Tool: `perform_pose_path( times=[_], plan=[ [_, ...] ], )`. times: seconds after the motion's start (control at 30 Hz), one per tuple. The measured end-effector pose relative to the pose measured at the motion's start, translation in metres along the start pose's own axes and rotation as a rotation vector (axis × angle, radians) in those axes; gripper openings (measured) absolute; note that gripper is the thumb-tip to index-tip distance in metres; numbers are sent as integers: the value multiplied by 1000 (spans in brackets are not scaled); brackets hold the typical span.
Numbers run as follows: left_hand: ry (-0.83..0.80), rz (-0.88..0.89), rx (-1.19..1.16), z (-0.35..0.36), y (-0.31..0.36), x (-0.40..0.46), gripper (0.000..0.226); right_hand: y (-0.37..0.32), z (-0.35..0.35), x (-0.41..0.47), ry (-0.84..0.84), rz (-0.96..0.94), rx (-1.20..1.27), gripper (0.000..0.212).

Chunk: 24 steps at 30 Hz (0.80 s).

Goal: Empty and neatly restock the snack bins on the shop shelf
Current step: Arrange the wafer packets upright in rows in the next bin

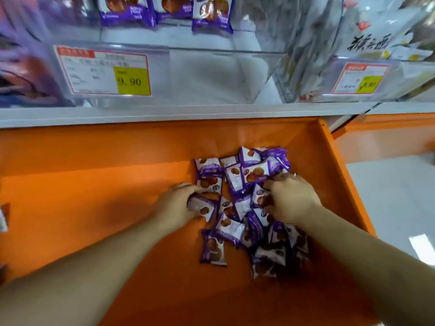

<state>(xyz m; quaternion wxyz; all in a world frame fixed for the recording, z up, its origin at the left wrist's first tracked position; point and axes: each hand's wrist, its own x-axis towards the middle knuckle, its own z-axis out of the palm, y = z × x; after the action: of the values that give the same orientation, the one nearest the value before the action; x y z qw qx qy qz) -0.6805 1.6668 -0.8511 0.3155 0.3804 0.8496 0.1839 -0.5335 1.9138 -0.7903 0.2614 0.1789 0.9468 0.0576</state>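
A heap of purple-and-white snack packets [244, 208] lies on the orange shelf base [94, 208] below the bins. My left hand [179, 203] grips a packet at the heap's left edge, fingers curled around it. My right hand [289, 198] reaches into the heap's right side and its fingers curl around packets there. Above, a clear plastic bin [211, 74] stands nearly bare, with three purple packets [211, 12] at its back.
A price tag reading 9.90 [103, 71] hangs on the clear bin's front. To the right, another clear bin [353, 55] holds white snack bags with its own price tag [362, 78]. Purple goods fill the bin at far left [21, 67]. White floor shows at right [395, 196].
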Motion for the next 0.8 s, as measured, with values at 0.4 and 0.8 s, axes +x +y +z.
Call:
perform_pose_path(
  times=[0.4,0.8],
  plan=[
    [-21,-98,-413,-3,-20,-18,32,-13,-58,-5,-99,-7,523,33],
    [128,12,-997,-220,21,-188,21,-119,-251,-121,186,-369,969,40]
  ],
)
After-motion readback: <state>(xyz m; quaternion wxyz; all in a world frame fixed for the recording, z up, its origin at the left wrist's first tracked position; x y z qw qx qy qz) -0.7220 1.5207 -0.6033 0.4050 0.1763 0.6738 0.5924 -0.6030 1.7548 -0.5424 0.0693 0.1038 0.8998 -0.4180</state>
